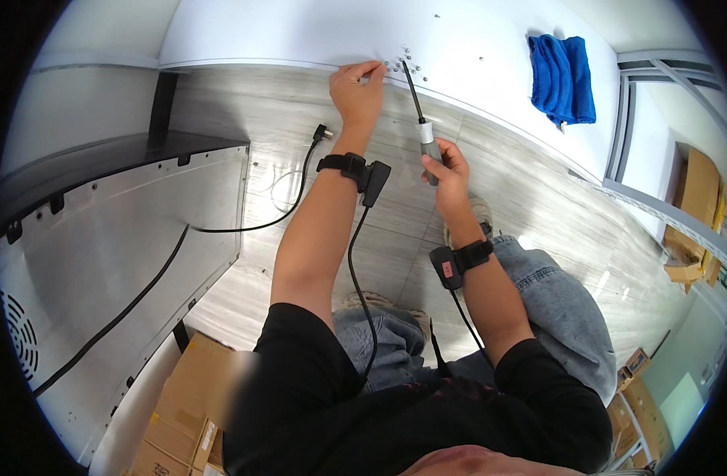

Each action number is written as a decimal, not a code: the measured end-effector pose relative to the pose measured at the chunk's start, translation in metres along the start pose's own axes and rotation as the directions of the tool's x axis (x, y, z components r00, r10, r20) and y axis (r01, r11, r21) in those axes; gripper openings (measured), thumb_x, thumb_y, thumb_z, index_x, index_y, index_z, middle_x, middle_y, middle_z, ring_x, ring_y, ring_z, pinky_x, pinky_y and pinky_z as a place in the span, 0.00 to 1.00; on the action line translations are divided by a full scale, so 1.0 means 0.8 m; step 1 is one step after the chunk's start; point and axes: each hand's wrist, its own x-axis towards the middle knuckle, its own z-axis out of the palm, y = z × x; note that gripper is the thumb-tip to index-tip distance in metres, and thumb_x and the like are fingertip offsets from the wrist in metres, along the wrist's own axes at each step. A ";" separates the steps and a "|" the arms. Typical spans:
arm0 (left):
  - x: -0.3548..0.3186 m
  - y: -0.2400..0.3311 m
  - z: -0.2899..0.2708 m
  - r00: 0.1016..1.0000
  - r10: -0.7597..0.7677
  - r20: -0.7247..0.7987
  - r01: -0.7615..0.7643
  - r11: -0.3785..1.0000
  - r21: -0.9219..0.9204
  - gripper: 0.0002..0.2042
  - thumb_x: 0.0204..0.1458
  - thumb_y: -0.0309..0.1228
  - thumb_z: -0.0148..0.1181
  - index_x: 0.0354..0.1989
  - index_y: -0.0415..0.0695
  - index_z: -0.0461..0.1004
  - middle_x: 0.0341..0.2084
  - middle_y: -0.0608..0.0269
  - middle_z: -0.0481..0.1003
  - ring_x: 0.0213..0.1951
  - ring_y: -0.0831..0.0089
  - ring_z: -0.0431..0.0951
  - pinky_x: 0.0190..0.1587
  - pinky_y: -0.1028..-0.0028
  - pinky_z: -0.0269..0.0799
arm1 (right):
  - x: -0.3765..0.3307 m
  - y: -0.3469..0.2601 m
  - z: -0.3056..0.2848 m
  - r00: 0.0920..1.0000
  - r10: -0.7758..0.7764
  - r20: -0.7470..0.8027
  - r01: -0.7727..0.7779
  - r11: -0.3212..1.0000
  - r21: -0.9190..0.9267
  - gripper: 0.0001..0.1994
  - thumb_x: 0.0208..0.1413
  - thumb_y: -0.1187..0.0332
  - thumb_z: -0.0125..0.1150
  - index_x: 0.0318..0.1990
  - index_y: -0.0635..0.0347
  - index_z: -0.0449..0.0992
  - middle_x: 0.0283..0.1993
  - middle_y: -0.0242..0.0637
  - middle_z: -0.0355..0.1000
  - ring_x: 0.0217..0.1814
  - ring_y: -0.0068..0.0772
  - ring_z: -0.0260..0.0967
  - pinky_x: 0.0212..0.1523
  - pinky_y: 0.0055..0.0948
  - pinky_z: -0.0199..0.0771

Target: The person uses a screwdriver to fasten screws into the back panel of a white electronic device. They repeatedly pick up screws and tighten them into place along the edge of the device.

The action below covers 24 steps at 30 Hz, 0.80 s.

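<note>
My right hand (449,170) grips a screwdriver (426,133) by its grey handle. The long dark shaft points up and away, its tip among several small metal screws (417,68) on the white tabletop (316,36). At the table's near edge, just left of those screws, my left hand (359,94) has thumb and fingertips pinched together. Anything between them is too small to make out. Each wrist wears a black strap with a small cabled box.
A folded blue cloth (563,79) lies on the table's right side. On the left stands a metal appliance panel (133,246), with a black power cord and plug (321,133) reaching toward my left arm. Cardboard boxes (181,397) sit at lower left; a grey metal frame (629,119) stands right.
</note>
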 end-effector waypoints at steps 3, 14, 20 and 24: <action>-0.004 -0.008 0.006 1.000 0.008 -0.008 -0.008 1.000 0.022 0.08 0.41 0.29 0.67 0.32 0.46 0.81 0.28 0.64 0.75 0.30 0.76 0.71 0.34 0.76 0.67 | -0.002 0.002 -0.002 1.000 0.006 -0.016 -0.006 1.000 -0.007 0.15 0.48 0.76 0.62 0.45 0.62 0.71 0.35 0.30 0.70 0.30 0.19 0.63 0.25 0.21 0.65; -0.011 -0.026 -0.037 0.993 -0.093 0.069 0.105 0.977 -0.187 0.06 0.43 0.28 0.66 0.30 0.41 0.79 0.28 0.66 0.76 0.28 0.79 0.72 0.31 0.78 0.68 | -0.012 0.009 0.030 0.997 -0.018 0.081 0.016 0.999 0.028 0.15 0.48 0.76 0.60 0.46 0.62 0.71 0.35 0.30 0.69 0.28 0.20 0.63 0.26 0.22 0.66; -0.027 -0.039 -0.153 0.799 -0.465 0.381 0.594 0.711 -0.377 0.08 0.51 0.26 0.55 0.39 0.40 0.75 0.33 0.63 0.77 0.32 0.77 0.75 0.34 0.77 0.70 | -0.042 0.045 0.088 0.955 0.088 0.285 -0.080 0.996 -0.039 0.16 0.47 0.76 0.59 0.46 0.63 0.71 0.34 0.32 0.68 0.28 0.21 0.64 0.24 0.23 0.66; -0.068 -0.066 -0.275 0.701 -0.548 0.456 0.713 0.524 -0.467 0.12 0.54 0.22 0.46 0.45 0.40 0.71 0.37 0.59 0.76 0.35 0.71 0.77 0.35 0.76 0.72 | -0.076 0.096 0.130 0.859 0.265 0.438 -0.193 0.960 -0.202 0.16 0.48 0.75 0.57 0.47 0.63 0.70 0.33 0.32 0.68 0.29 0.23 0.65 0.24 0.24 0.67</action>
